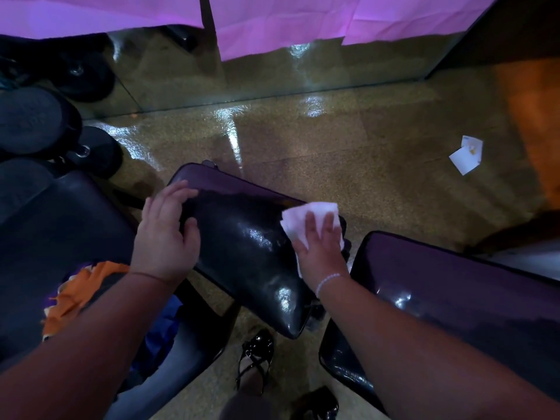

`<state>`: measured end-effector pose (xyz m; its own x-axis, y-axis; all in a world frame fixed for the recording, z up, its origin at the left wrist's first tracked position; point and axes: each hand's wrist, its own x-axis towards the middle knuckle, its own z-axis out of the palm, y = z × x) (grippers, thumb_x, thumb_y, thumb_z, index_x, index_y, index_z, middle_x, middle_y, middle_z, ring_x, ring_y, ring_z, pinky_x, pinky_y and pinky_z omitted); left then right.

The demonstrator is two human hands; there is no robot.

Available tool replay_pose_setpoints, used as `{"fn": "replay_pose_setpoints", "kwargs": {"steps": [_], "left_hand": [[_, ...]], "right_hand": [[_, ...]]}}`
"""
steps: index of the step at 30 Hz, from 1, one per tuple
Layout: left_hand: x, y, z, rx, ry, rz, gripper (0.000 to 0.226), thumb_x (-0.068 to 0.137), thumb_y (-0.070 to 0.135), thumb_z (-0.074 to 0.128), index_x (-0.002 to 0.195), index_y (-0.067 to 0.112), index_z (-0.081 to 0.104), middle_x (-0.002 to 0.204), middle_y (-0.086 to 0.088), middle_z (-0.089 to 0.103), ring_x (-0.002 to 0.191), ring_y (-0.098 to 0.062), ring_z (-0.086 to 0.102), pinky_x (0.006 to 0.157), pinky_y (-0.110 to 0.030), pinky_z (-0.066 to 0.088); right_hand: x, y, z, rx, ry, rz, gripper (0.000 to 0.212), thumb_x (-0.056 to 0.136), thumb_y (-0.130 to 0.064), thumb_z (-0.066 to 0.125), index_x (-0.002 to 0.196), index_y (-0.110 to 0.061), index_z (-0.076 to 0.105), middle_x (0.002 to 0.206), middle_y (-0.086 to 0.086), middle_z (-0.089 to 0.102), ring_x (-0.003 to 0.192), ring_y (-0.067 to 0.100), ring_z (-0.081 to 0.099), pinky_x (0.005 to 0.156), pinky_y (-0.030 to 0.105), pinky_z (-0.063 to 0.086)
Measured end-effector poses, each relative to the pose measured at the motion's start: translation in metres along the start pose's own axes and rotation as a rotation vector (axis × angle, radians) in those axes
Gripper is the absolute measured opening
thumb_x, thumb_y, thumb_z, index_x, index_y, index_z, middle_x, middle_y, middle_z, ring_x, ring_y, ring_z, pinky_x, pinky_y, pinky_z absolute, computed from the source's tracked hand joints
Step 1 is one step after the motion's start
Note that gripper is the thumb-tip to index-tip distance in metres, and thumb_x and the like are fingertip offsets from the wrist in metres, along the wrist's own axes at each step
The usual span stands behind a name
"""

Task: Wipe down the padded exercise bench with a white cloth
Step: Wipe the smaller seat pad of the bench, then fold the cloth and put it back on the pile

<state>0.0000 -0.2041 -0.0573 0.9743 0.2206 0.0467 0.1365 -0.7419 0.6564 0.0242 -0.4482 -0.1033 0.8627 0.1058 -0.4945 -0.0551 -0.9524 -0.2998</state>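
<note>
A dark, shiny padded bench pad (pixel 242 237) lies tilted across the middle of the view. My right hand (pixel 321 244) presses flat on a white cloth (pixel 303 216) at the pad's right edge, fingers spread over it. My left hand (pixel 166 231) grips the pad's left edge, thumb on top and fingers curled over the side. Part of the cloth is hidden under my right palm.
A second dark pad (pixel 454 292) stands to the right and another (pixel 60 225) to the left. Black weight plates (pixel 36 119) lie at the far left. A white paper scrap (pixel 466 154) is on the speckled floor. A mirror wall (pixel 272 77) runs behind. My black shoe (pixel 256 356) is below.
</note>
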Motion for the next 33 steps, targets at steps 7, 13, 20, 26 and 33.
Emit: {"fn": "replay_pose_setpoints", "kwargs": {"steps": [7,13,20,26,33], "left_hand": [[-0.017,0.026,0.008,-0.105,-0.008,0.042,0.039,0.078,0.010,0.047,0.116,0.018,0.050,0.128,-0.006,0.047,0.121,-0.026,0.045,0.104,-0.055,0.033],[-0.026,0.043,0.019,-0.174,-0.030,0.011,0.039,0.079,0.003,0.040,0.111,0.018,0.055,0.124,0.003,0.048,0.117,-0.013,0.045,0.109,-0.036,0.032],[-0.033,0.051,0.015,-0.568,-0.426,-0.323,0.025,0.082,0.023,0.057,0.089,0.045,0.065,0.093,0.016,0.069,0.096,-0.005,0.061,0.089,-0.019,0.045],[-0.029,0.069,0.013,-0.515,-0.415,-0.325,0.041,0.087,-0.006,0.049,0.089,0.033,0.060,0.084,0.015,0.067,0.081,0.008,0.059,0.075,-0.004,0.042],[-0.020,0.108,0.007,-0.759,-0.788,-0.876,0.057,0.076,0.064,0.050,0.104,0.016,0.062,0.106,-0.008,0.068,0.096,-0.023,0.066,0.086,-0.037,0.053]], "right_hand": [[-0.109,0.006,0.066,-0.018,-0.039,-0.134,0.100,0.077,0.010,0.055,0.148,-0.031,-0.002,0.157,0.007,-0.018,0.145,0.032,0.001,0.105,0.025,0.031],[-0.138,0.007,0.073,-0.179,-0.510,-0.490,0.060,0.094,-0.007,0.018,0.150,-0.025,0.009,0.154,-0.014,-0.024,0.135,0.021,-0.030,0.115,0.051,0.018],[-0.115,-0.005,0.029,0.634,-0.420,-0.020,0.036,0.086,-0.020,0.065,0.122,-0.020,0.062,0.117,-0.006,0.061,0.094,-0.004,0.056,0.085,0.016,0.046],[-0.081,-0.022,-0.051,1.153,-0.412,0.271,0.008,0.087,-0.025,0.065,0.094,-0.021,0.064,0.092,0.006,0.066,0.069,0.019,0.065,0.045,0.021,0.049],[-0.069,-0.037,-0.074,1.241,-0.356,0.264,0.014,0.090,-0.029,0.059,0.097,-0.019,0.066,0.098,0.009,0.068,0.078,0.019,0.066,0.060,0.025,0.054]]}}
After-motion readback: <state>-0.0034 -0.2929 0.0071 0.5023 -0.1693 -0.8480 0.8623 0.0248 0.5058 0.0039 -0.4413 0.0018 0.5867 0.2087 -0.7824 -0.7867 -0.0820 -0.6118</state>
